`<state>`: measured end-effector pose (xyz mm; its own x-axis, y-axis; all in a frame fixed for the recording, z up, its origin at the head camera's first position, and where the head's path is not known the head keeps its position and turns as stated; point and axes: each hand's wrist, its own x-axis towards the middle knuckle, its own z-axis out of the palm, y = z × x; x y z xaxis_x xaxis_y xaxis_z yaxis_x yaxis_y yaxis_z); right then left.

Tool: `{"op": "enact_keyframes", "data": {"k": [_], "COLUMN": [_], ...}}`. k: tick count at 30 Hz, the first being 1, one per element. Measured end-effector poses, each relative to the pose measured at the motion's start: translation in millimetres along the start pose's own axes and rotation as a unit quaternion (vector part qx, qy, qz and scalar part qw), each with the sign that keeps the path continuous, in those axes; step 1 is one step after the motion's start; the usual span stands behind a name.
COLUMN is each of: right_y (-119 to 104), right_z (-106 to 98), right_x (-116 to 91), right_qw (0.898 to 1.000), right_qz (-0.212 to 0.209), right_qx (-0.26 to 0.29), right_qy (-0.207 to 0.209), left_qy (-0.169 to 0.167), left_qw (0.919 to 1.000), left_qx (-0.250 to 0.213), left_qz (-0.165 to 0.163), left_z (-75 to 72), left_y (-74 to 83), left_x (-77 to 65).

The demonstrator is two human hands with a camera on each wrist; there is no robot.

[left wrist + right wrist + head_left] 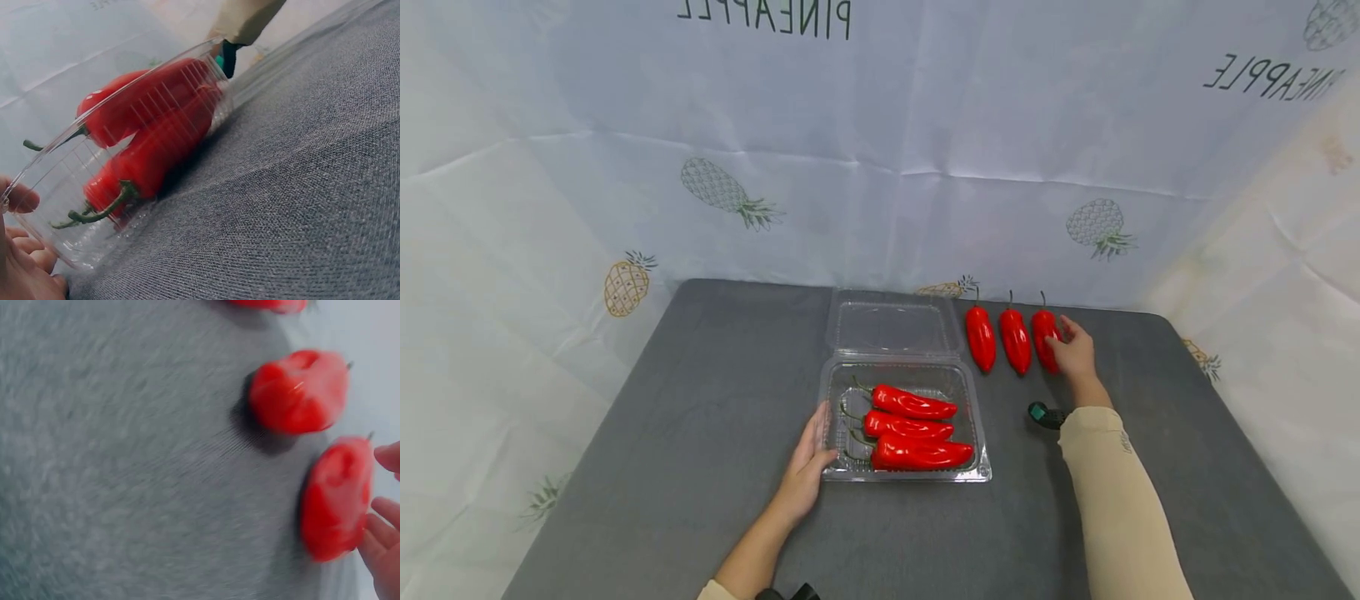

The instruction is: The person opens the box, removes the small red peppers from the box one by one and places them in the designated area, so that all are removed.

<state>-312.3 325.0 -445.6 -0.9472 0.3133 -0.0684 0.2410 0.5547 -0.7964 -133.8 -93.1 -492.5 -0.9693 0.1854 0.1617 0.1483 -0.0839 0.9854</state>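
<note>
Beige sleeves [1120, 500]; black wrist device [1054, 419], green patch [1037, 411].

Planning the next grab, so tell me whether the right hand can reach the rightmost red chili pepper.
Probably yes: the right hand is right at that red chili pepper, its fingers alongside, nothing visible between.

Gray tbl [722, 375]; wht pineapple-print cloth [880, 100] behind, creased, w/ mirrored lettering [763, 17].
</note>
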Motion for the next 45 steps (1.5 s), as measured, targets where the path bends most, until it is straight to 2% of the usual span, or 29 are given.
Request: {"op": "enact_keyframes", "data": {"k": [10, 15, 19, 23, 32, 39, 45], "right_y": [-25.8, -36.0, -39.5, -40.8, -42.9, -49.2, -58.4], "right_z": [-16.7, -20.8, -22.2, -22.6, -18.4, -8.5, 2.1], "right_x": [-18.0, -27.6, -34.7, -45.0, -82.8, -110.1, -129.0], "right_qw": [0.996, 0.989, 0.978, 0.969, 0.979, 0.980, 0.976], "right_qz": [-0.063, -0.066, -0.074, -0.097, -0.136, -0.144, -0.167], "right_qx": [-0.040, -0.062, -0.086, -0.106, -0.053, -0.026, -0.058], "right_qy": [-0.044, -0.114, -0.175, -0.203, -0.144, -0.134, -0.128], "left_qy": [0.001, 0.001, 0.002, 0.002, 0.000, 0.001, 0.003], "left_qw": [1.0000, 1.0000, 1.0000, 1.0000, 0.9999, 0.9997, 0.9998], "left_qx": [-0.004, -0.001, -0.001, -0.002, 0.001, 0.003, 0.004], "left_qz": [0.005, 0.004, 0.001, 0.002, 0.011, 0.023, 0.020], "left_z": [0.1, -0.2, -0.2, 0.0, 0.6, 0.1, 0.3], "left_y": [-1.4, -0.3, 0.6, 0.5, -0.5, -0.6, -0.6], "left_x": [-1.6, -1.2, -0.8, -0.2, 0.7, 1.1, 0.4]}}
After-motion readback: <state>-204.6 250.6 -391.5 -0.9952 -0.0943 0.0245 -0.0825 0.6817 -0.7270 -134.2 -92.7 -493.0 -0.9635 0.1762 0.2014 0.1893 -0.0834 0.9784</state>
